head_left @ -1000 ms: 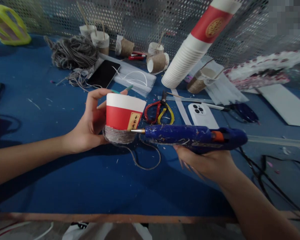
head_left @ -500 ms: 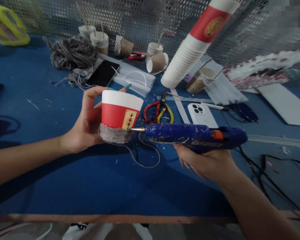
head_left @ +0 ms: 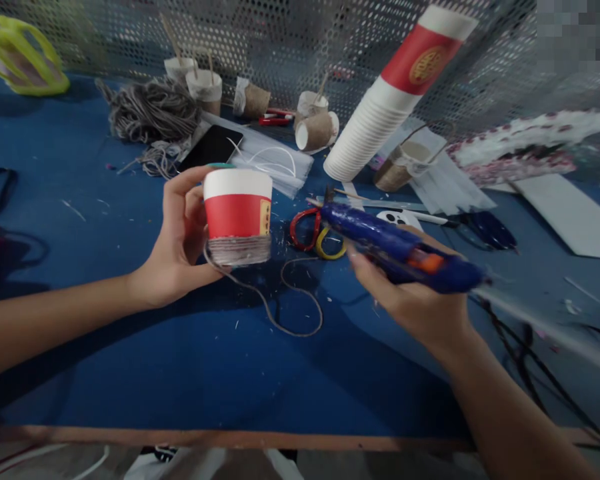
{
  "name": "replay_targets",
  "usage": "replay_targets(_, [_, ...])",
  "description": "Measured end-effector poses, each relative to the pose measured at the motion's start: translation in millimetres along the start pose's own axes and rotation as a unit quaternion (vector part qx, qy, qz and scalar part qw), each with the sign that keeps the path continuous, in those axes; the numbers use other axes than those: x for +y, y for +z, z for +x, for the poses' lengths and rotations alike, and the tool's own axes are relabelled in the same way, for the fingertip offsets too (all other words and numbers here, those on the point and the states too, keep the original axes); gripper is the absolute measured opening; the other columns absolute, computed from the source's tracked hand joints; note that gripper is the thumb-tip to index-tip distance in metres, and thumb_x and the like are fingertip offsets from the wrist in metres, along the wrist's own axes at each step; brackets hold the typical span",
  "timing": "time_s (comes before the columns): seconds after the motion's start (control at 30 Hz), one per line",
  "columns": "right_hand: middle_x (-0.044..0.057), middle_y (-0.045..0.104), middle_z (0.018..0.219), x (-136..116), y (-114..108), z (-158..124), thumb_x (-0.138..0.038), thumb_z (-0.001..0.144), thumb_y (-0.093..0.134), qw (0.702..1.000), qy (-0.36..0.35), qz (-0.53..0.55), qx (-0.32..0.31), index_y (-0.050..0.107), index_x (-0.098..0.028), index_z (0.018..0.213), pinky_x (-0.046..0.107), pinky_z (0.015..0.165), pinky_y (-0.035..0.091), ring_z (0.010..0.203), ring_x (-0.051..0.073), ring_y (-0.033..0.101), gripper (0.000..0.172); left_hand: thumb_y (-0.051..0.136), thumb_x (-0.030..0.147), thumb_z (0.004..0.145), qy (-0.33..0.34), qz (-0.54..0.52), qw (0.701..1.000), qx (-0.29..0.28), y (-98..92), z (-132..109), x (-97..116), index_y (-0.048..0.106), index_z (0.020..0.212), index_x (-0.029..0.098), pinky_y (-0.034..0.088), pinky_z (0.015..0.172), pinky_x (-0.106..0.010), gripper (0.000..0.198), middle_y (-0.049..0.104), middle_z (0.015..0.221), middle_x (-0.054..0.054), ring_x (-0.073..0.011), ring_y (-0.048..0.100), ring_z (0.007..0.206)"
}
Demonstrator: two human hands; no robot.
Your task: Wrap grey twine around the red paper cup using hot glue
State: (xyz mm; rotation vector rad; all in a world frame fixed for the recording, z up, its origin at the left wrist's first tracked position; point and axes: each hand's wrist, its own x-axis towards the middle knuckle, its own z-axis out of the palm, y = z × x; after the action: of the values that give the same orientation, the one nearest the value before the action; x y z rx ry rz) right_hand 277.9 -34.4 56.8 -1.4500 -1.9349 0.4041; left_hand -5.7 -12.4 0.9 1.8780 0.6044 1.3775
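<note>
My left hand (head_left: 175, 247) grips a red and white paper cup (head_left: 233, 210) from its left side, thumb low and fingers behind. Grey cord (head_left: 240, 250) is wound in several rows around the cup's lower part, and its loose end (head_left: 300, 332) loops over the blue table. In my right hand (head_left: 420, 313) is a blue hot glue gun (head_left: 380, 240), fingers wrapped round its handle. Its nozzle points up and left, apart from the cup. Just beyond the nozzle lie scissors (head_left: 305, 230) with one red and one yellow handle.
A tall leaning stack of paper cups (head_left: 370, 120) stands behind the scissors. Further back are a grey cord bundle (head_left: 147, 110), a black phone (head_left: 213, 148) and several wrapped cups. A white phone (head_left: 400, 219) is partly hidden by the glue gun. Black cables (head_left: 525, 360) lie at right.
The glue gun has moved away from the cup, up and right, and its nozzle now tilts upward. My left hand has turned the cup, so its yellow label sits nearer the right edge.
</note>
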Motion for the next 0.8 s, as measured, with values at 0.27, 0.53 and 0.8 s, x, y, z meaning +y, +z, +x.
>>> replay_targets(0.27, [0.016,0.057,0.109,27.5,3.5,20.2,-0.062,0.068,0.072,0.954,-0.009,-0.257,-0.157,0.052,-0.016,0.11,0.048,0.072,0.056,0.09,0.034,0.066,0.066,0.081,0.026,0.068,-0.056,0.097,0.992,0.057,6.6,-6.7,2.0,0.03,0.144,0.032,0.048,0.106,-0.051,0.092,0.036,0.135,-0.01,-0.0307,0.039,0.13])
replay_targets(0.53, [0.016,0.045,0.141,22.4,-37.0,18.4,-0.044,0.072,0.073,0.975,-0.064,-0.123,-0.175,0.04,-0.024,0.14,0.058,0.108,0.043,0.128,0.038,0.049,0.078,0.076,0.035,0.074,-0.035,0.161,0.985,0.047,7.2,-6.7,3.3,0.026,0.147,0.032,0.045,0.107,-0.055,0.089,0.034,0.132,-0.01,-0.0321,0.037,0.128])
replay_targets(0.8, [0.005,0.066,0.099,-23.4,3.6,-13.6,-0.017,0.087,0.057,0.983,-0.08,0.134,-0.101,0.057,-0.023,0.098,0.035,0.087,0.057,0.094,0.019,0.067,0.013,0.075,0.045,0.072,0.005,0.21,0.977,0.047,8.0,-6.6,0.1,0.018,0.15,0.037,0.045,0.103,-0.061,0.097,0.035,0.121,-0.008,-0.031,0.041,0.117])
